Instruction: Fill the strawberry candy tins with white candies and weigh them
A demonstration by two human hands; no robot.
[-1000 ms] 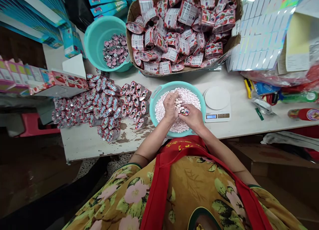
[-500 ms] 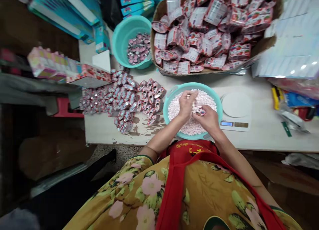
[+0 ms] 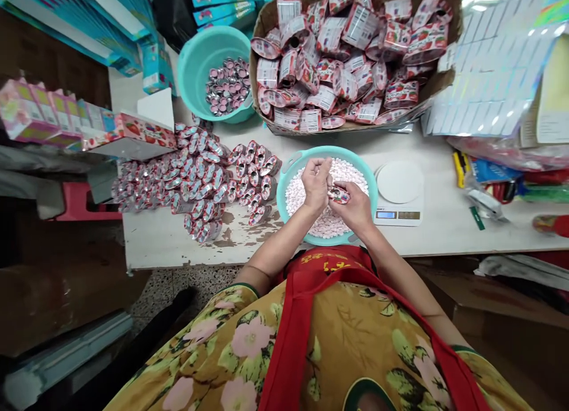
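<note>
- Holding a small, red-and-white, strawberry-printed oval container (image 3: pixel 339 195), right hand (image 3: pixel 357 209) has thumb and fingers pinched on its side, oval end toward the camera, likely so that end is left free
- Left hand (image 3: pixel 316 184) just beside it, fingers bunched, tips raised near the oval end; cannot tell whether pellets are pinched between them
- Both hands and container sit above a round turquoise plastic basin (image 3: pixel 281 194) of small pale-pink pellets (image 3: pixel 329 226), a placement that would presumably catch any spill
- Flat white electronic scale (image 3: pixel 399 183), display lit, just right of basin, within easy reach of right hand
- Printed oval containers (image 3: pixel 253 175) in close-set rows to the left, apparently grouped upright to save table space
- Brown cardboard box (image 3: pixel 444 86) behind basin, keeping a jumbled heap of similar containers together
</note>
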